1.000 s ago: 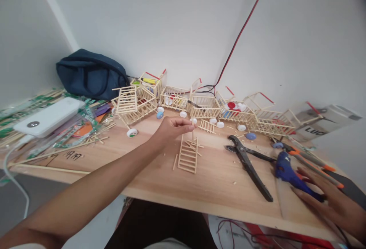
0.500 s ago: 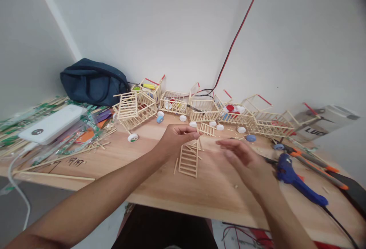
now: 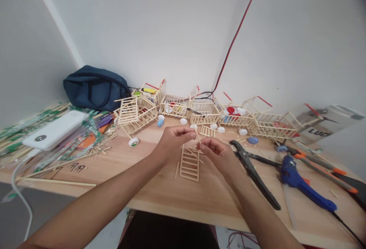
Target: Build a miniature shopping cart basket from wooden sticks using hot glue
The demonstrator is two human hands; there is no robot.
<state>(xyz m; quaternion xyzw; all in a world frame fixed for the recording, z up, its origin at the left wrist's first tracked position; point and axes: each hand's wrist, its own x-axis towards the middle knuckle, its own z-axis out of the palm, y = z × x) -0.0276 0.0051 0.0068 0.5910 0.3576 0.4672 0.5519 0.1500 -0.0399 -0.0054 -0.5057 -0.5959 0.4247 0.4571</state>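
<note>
Head view: the left hand (image 3: 175, 142) pinches the top of a thin stick (image 3: 198, 138); below, between the hands, lies a ladder-like frame (image 3: 189, 167); the right hand (image 3: 219, 154) pinches the stick's lower end; rightward of it lies a blue glue gun (image 3: 303, 188).
</note>
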